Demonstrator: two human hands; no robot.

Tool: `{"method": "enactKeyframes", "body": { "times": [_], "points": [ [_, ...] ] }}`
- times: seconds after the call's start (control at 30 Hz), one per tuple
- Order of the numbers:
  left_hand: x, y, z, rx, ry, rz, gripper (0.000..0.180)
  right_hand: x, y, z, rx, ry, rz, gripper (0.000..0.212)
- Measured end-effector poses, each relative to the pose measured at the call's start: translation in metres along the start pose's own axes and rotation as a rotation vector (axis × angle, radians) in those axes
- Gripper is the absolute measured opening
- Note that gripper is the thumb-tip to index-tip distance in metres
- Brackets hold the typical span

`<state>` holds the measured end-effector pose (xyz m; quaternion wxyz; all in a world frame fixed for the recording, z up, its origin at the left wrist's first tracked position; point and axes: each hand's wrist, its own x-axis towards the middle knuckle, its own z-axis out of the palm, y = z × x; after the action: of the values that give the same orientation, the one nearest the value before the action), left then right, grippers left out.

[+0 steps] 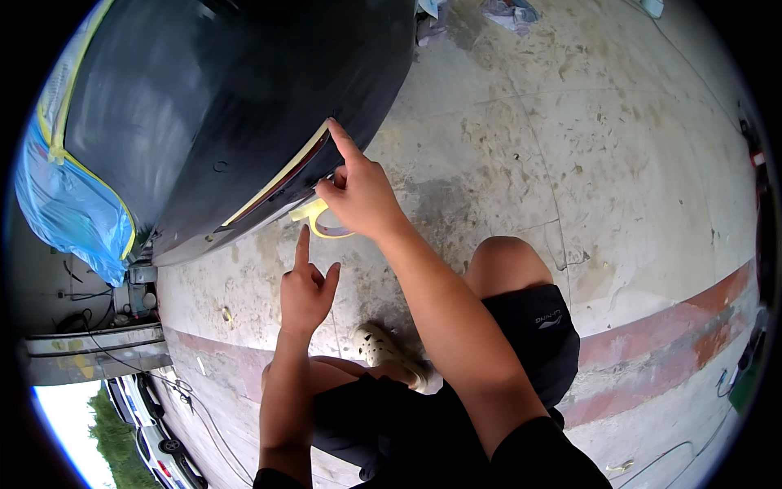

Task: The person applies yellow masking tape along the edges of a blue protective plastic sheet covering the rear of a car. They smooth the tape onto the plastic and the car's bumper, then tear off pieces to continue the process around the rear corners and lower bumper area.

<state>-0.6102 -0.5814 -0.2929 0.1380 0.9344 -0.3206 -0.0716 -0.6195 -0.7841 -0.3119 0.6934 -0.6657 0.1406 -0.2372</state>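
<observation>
My right hand (358, 191) reaches to a dark car bumper (220, 106). Its index fingertip presses the upper end of a pale yellow masking tape strip (281, 174), which runs along a narrow dark red reflector (273, 189). The other fingers curl in. Under that palm is a roll of yellow masking tape (316, 218), partly hidden by the hand; it appears held there, though the grip itself is out of sight. Lower and to the left, my left hand (308, 295) has index finger and thumb stretched apart, the rest folded, with nothing in it. Its index tip is just below the roll.
Blue plastic sheeting (73, 204), edged with yellow tape, covers part of the car at left. My bent knees and a clog (383, 350) are below my arms. Cables (199, 407) trail over the stained concrete floor (481, 155). Parked cars (159, 440) are outside at lower left.
</observation>
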Motion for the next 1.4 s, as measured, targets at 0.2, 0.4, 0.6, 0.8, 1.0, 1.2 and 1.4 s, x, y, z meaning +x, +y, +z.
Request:
{"method": "enactKeyframes", "body": {
  "times": [0.2,0.4,0.6,0.8,1.0,1.2,1.4],
  "points": [
    [0.000,-0.007,0.003,-0.188,0.045,-0.065,0.076,-0.003,-0.028,0.022,0.265,0.085,0.183,0.093],
    [0.002,-0.031,0.013,-0.172,0.022,-0.069,0.076,0.000,-0.043,0.015,0.690,0.046,0.313,0.090],
    [0.005,-0.024,0.015,-0.150,-0.004,-0.066,0.074,-0.005,-0.040,0.001,0.806,-0.031,0.384,0.089],
    [0.004,-0.013,0.015,-0.121,-0.037,-0.051,0.073,-0.003,-0.025,0.010,0.504,0.018,0.218,0.091],
    [0.004,-0.016,0.014,-0.128,-0.060,-0.032,0.078,0.004,-0.038,0.022,0.516,0.100,0.241,0.094],
    [0.005,-0.022,0.013,-0.100,-0.051,-0.038,0.076,0.003,-0.069,0.009,0.786,0.056,0.437,0.094],
    [0.010,-0.028,0.022,-0.085,-0.067,-0.039,0.067,-0.001,-0.066,0.005,0.812,0.011,0.502,0.091]
  ]
}}
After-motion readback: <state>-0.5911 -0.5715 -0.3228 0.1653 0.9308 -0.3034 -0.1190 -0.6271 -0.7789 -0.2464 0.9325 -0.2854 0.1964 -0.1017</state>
